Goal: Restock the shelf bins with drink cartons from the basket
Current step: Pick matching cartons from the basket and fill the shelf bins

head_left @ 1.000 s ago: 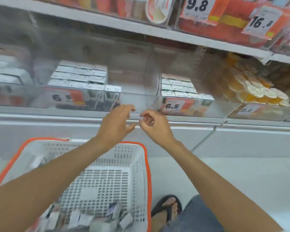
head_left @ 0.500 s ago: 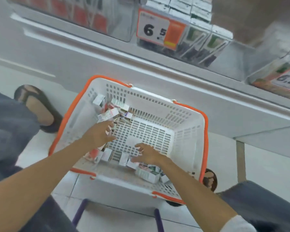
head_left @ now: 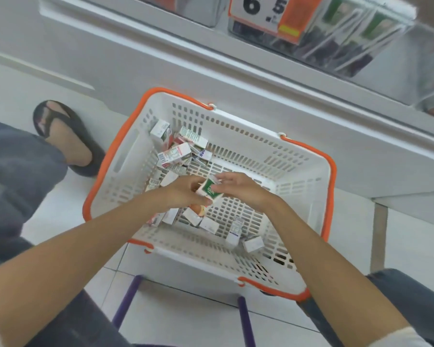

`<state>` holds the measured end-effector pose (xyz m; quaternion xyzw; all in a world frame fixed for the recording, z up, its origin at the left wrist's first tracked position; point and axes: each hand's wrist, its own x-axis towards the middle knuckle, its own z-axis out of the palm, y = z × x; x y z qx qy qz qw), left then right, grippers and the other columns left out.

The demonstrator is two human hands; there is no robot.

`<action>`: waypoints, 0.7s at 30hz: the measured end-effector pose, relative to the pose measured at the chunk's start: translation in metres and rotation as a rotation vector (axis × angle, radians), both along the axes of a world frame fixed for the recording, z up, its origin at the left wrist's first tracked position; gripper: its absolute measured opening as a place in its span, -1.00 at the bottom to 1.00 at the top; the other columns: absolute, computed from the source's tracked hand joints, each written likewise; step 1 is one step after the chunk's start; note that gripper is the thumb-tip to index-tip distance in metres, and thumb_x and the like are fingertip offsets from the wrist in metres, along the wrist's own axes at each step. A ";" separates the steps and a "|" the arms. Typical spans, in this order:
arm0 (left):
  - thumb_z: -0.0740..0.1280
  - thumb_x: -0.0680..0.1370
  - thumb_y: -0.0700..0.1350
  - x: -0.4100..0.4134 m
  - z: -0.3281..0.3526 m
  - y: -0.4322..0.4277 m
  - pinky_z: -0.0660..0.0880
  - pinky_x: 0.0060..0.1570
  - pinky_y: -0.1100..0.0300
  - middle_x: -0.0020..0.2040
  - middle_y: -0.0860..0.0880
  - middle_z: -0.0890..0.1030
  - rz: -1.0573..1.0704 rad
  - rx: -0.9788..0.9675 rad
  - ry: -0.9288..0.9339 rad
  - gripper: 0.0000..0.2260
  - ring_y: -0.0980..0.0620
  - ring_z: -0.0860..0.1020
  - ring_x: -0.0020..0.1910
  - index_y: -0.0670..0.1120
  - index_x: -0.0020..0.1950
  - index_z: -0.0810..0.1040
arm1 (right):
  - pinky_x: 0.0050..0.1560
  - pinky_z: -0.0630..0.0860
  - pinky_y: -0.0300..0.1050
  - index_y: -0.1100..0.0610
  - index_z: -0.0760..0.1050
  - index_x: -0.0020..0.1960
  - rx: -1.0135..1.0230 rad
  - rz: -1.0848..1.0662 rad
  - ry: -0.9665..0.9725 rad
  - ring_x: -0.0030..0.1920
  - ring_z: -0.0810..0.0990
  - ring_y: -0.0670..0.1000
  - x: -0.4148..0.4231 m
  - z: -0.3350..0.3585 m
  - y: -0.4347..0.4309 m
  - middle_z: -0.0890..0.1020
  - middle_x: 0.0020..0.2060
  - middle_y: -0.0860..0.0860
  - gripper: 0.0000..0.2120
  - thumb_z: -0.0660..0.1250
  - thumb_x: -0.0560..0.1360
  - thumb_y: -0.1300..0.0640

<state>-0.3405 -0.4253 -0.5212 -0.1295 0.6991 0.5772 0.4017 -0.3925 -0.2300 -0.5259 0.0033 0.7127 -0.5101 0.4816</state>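
Note:
A white plastic basket (head_left: 303,171) with an orange rim stands on the floor below the shelf. Several small drink cartons (head_left: 174,154) lie loose in it, piled at its left side and along the near wall. Both hands meet over the middle of the basket. My right hand (head_left: 238,189) pinches a green and white carton (head_left: 209,191) from the right. My left hand (head_left: 183,192) touches the same carton from the left, with more cartons under its fingers. Above, a clear shelf bin (head_left: 341,33) holds upright cartons behind a price tag (head_left: 268,13) reading 6.5.
The white shelf base (head_left: 236,78) runs diagonally behind the basket. My sandalled left foot (head_left: 65,139) stands on the tiled floor left of the basket. Two purple bars (head_left: 246,321) show below the basket's near edge.
Both hands left the shelf front and dropped into the basket while my view swung down. Since half a second ago they have come together, and a green and white carton is held between them.

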 end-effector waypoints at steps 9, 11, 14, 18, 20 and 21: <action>0.52 0.41 -0.22 0.007 -0.020 -0.047 0.64 -0.11 0.00 0.08 -0.08 0.64 0.296 -0.102 -0.031 -0.63 -0.07 0.69 -0.10 0.00 0.15 0.53 | 0.44 0.28 0.03 0.02 0.09 0.56 0.384 0.515 0.089 0.47 0.28 0.10 0.058 -0.069 -0.016 0.24 0.51 0.04 -0.10 0.51 0.39 -0.10; 0.52 0.41 -0.21 0.010 -0.025 -0.050 0.64 -0.09 -0.07 0.08 -0.06 0.63 0.307 -0.095 -0.045 -0.66 -0.09 0.69 -0.08 0.06 0.09 0.52 | 0.32 0.40 0.02 0.10 0.08 0.56 0.471 0.593 0.166 0.41 0.36 0.13 0.071 -0.083 -0.018 0.29 0.49 0.07 -0.13 0.50 0.43 -0.02; 0.51 0.42 -0.22 0.008 -0.025 -0.049 0.63 -0.03 -0.11 0.04 -0.04 0.63 0.310 -0.064 -0.060 -0.63 -0.08 0.69 -0.07 0.14 0.06 0.48 | -0.06 0.55 -0.14 0.13 0.38 0.32 0.376 0.259 0.132 0.11 0.56 0.11 0.054 -0.075 -0.005 0.55 0.11 -0.03 -0.56 0.42 0.49 0.14; 0.46 0.47 -0.23 -0.001 -0.010 -0.032 0.64 -0.05 -0.04 0.08 -0.04 0.65 0.280 -0.007 -0.030 -0.51 -0.06 0.69 -0.05 0.14 0.28 0.37 | 0.05 0.61 -0.10 0.16 0.54 0.17 0.128 -0.052 0.025 0.06 0.65 0.08 0.006 -0.019 0.022 0.65 0.07 0.10 -0.76 0.40 0.50 0.24; 0.47 0.47 -0.21 -0.007 0.005 -0.019 0.65 -0.13 0.05 0.11 -0.05 0.65 0.255 0.015 0.015 -0.57 -0.01 0.69 -0.07 0.09 0.22 0.40 | 0.08 0.60 -0.06 0.18 0.55 0.20 0.039 -0.087 0.038 0.03 0.66 0.06 -0.011 0.018 0.031 0.67 0.06 0.12 -0.74 0.39 0.51 0.26; 0.48 0.46 -0.19 -0.010 0.014 -0.012 0.64 -0.17 0.10 0.12 -0.03 0.65 0.243 0.030 0.036 -0.59 0.01 0.69 -0.08 0.09 0.19 0.42 | 0.07 0.60 -0.07 0.18 0.55 0.19 0.001 -0.102 0.049 -0.01 0.67 0.04 -0.017 0.035 0.034 0.68 0.04 0.12 -0.75 0.36 0.52 0.28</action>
